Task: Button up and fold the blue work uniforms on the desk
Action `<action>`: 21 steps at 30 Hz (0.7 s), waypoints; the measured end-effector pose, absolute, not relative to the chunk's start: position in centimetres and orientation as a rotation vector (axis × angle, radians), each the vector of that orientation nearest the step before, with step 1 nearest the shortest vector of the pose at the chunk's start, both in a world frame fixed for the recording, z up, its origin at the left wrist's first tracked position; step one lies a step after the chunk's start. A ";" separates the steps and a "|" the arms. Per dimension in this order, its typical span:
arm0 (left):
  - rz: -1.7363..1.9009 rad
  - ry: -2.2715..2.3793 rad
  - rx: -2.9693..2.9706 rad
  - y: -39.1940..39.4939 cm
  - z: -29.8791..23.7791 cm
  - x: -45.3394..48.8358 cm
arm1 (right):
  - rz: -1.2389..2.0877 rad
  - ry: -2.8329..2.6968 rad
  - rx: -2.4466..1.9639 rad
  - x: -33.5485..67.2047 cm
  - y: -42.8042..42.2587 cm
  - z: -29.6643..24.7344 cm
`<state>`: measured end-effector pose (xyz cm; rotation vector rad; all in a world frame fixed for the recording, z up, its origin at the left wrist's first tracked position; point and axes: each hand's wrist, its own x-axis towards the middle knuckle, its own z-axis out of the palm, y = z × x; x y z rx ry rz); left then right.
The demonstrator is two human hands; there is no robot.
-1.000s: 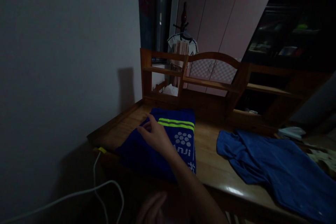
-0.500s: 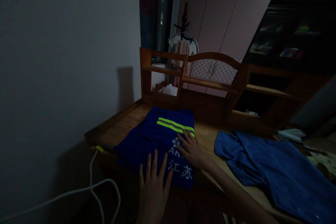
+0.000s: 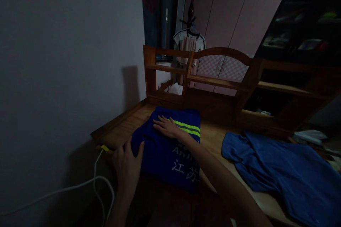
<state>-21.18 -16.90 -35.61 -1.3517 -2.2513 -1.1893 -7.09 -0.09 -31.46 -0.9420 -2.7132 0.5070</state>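
Observation:
A folded dark blue work garment [image 3: 160,156] lies on the wooden bed boards, with yellow-green reflective stripes and white lettering facing up. My right hand [image 3: 166,127] rests flat on its upper part, left of the stripes, fingers spread; its forearm crosses over part of the lettering. At the garment's left edge is my left hand [image 3: 126,165], its fingers bent and the thumb held apart over the cloth. Whether its fingertips go under the edge cannot be made out in the dim light.
A second, lighter blue garment [image 3: 277,166] is spread on the boards at right. Behind stands a wooden headboard [image 3: 221,83] with shelves. A white cable [image 3: 66,188] hangs at the left, near the wall [image 3: 71,60]. Pink wardrobe doors [image 3: 226,17] are farther back.
My right hand has slid left across the garment, off the lettering. My left hand has moved left from the front to the garment's left edge, its fingers now bent. The view has shifted slightly.

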 end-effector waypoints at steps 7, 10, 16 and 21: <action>-1.516 -2.455 -1.427 -15.4 -37.3 -26.2 | 0.197 -2.476 -1.161 -8.6 5.4 -32.2; -1.611 -2.361 -1.447 -15.7 -36.5 -26.1 | 0.164 -2.360 -1.252 -8.9 7.7 -32.0; -1.847 -2.187 -1.336 -17.0 -34.9 -24.6 | 0.189 -2.306 -1.270 -9.2 10.3 -31.5; -1.979 -2.334 -1.083 -17.7 -36.6 -25.3 | 0.162 -2.279 -1.295 -9.0 11.0 -32.1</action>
